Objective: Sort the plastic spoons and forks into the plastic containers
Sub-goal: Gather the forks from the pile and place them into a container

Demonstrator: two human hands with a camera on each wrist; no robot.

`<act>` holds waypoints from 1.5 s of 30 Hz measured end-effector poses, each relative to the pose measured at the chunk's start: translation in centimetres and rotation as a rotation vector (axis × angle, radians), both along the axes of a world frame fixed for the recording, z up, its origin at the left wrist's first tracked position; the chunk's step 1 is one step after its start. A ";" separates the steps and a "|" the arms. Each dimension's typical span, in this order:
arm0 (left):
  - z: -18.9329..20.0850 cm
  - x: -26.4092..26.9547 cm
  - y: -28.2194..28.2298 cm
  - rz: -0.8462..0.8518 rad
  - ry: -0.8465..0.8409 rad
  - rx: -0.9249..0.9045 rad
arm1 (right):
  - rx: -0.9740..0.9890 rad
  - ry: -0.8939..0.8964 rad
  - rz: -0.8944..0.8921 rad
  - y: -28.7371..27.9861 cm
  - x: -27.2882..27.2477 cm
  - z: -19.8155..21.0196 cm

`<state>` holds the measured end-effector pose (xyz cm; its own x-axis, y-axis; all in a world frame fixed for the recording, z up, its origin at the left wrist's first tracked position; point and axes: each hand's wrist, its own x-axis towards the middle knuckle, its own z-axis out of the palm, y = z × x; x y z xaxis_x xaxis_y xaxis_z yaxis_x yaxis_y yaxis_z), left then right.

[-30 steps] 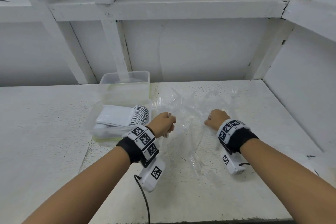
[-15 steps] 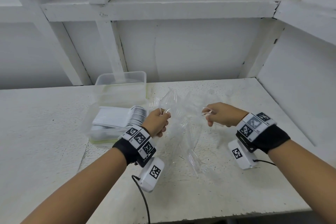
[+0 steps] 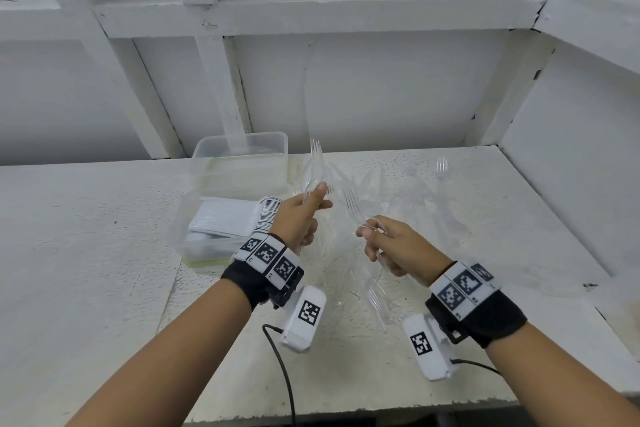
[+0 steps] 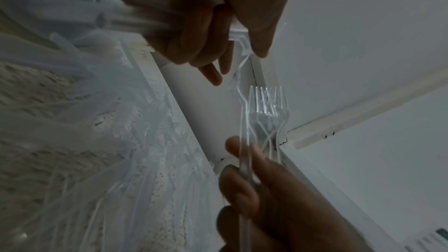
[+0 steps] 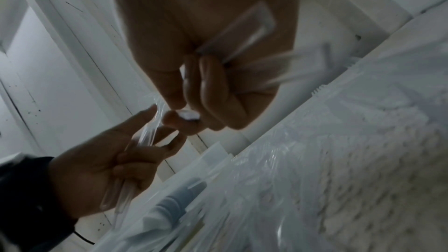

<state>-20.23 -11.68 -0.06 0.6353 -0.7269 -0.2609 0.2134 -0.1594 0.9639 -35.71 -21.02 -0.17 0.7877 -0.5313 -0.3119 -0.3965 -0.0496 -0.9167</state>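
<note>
Far box [image 3: 240,149] looks empty; near box [image 3: 194,218] holds white cutlery; left grip [image 3: 304,215] and right grip [image 3: 394,246] each clutch forks [image 3: 316,163]

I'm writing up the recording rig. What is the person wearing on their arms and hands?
Forearms and hands are bare: no sleeves, no gloves. Each wrist carries a black band topped with white blocks printed with black square markers. A white camera box with one marker hangs under each wrist, and a thin black cable runs from it.

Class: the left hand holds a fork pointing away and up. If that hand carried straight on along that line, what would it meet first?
Probably the back wall. The left hand and its fork aim past the clear container, though depth is hard to judge.
</note>
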 end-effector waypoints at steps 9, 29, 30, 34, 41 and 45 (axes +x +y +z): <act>0.1 0.3 1.0 -0.076 0.149 -0.083 | 0.167 -0.107 0.076 1.1 -0.2 -0.4; 0.5 0.0 1.4 -0.057 0.046 -0.101 | -0.325 -0.287 -0.161 2.5 3.4 -0.9; 0.5 0.0 1.4 -0.049 0.042 -0.104 | -0.334 -0.288 -0.160 2.6 3.4 -0.9; 0.4 0.0 1.3 -0.015 0.063 -0.118 | -0.299 -0.310 -0.167 2.9 3.7 -0.7; 0.8 -0.2 1.1 0.003 0.113 -0.106 | -0.191 -0.318 -0.130 4.1 3.9 -0.4; 1.1 0.1 1.3 0.017 0.068 -0.081 | -0.260 -0.295 -0.137 3.9 3.7 -0.7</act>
